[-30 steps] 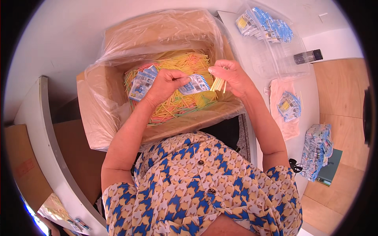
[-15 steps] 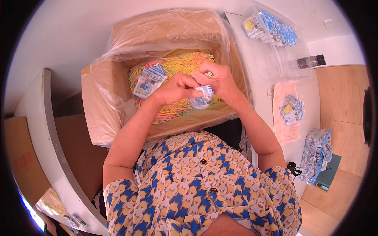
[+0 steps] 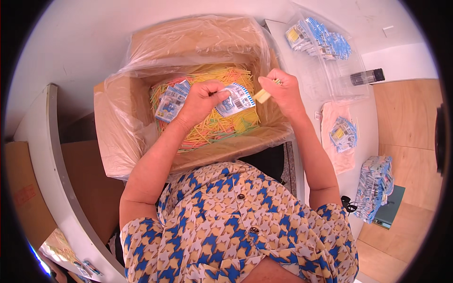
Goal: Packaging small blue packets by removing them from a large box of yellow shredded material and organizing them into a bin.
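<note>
Both hands have drawn apart since the half-second-earlier frame: the left hand [image 3: 206, 95] and right hand [image 3: 284, 92] met then over a crumpled packet, and now the packet [image 3: 237, 100] lies spread between them, with the bundle of pale yellow sticks [image 3: 263, 96] back in plain view. Largest is the cardboard carton [image 3: 217, 152], set against the left edge of the white table [image 3: 368, 126]; its clear liner [image 3: 113, 85] is draped over the rim, likely to keep the loose contents off the cardboard. At the far end of the table a clear tub [image 3: 340, 82] holds a heap of packets [image 3: 325, 42], its walls apparently stopping them from sliding. Toward the near stretch of the right edge stands a tall stack of packets [image 3: 375, 184]; whether it rests wholly on the table I cannot tell. Between tub and stack, a pink cloth [image 3: 336, 153] carries a few more packets [image 3: 343, 134], perhaps to keep them off the bare surface. Inside the carton, several packets [image 3: 171, 104] rest on the loose coloured sticks [image 3: 236, 75] near its left wall, well within the left hand's reach. That hand pinches its packet only at one end, between thumb and fingers, leaving the opposite end uncovered; the right hand is curled round the bundle, probably to keep the sticks parallel, their tips pointing down beside the packet's free end.
</note>
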Available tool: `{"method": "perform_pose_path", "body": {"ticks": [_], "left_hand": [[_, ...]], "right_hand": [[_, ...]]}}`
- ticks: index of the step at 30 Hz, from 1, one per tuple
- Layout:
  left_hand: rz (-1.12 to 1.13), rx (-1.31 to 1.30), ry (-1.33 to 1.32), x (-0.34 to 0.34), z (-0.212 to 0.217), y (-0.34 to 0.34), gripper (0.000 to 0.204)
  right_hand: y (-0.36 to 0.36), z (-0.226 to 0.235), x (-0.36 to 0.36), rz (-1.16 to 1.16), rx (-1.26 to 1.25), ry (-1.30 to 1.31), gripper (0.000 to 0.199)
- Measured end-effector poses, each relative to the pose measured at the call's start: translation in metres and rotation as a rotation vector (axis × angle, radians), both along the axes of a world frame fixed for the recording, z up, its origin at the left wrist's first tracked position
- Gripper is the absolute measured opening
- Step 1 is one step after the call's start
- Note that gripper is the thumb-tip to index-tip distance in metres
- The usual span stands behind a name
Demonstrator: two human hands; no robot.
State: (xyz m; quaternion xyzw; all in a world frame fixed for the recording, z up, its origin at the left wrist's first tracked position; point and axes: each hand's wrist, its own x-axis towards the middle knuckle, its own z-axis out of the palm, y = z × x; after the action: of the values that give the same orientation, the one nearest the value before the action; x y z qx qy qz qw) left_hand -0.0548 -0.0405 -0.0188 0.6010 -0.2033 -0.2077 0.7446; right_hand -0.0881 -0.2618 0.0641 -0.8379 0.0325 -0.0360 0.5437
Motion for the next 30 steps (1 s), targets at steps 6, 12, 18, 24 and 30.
{"method": "perform_pose_path", "body": {"ticks": [6,12,18,24,30], "left_hand": [[0.043,-0.084,0.074,-0.003,0.003,-0.002,0.007],[-0.014,-0.107,0.068,-0.002,-0.001,-0.004,0.012],[-0.081,-0.146,0.112,-0.004,0.003,-0.003,0.015],[-0.080,-0.086,0.034,-0.003,0.002,-0.006,0.015],[-0.016,-0.066,0.054,-0.002,0.000,-0.005,0.015]], "right_hand": [[0.004,0.021,-0.008,0.186,0.179,0.431,0.019],[0.016,0.032,-0.012,0.108,0.372,0.411,0.019],[0.025,0.036,0.000,0.121,0.217,0.385,0.020],[0.024,0.025,0.008,0.159,-0.188,0.015,0.020],[0.024,0.042,0.006,0.172,-0.060,0.215,0.021]]}}
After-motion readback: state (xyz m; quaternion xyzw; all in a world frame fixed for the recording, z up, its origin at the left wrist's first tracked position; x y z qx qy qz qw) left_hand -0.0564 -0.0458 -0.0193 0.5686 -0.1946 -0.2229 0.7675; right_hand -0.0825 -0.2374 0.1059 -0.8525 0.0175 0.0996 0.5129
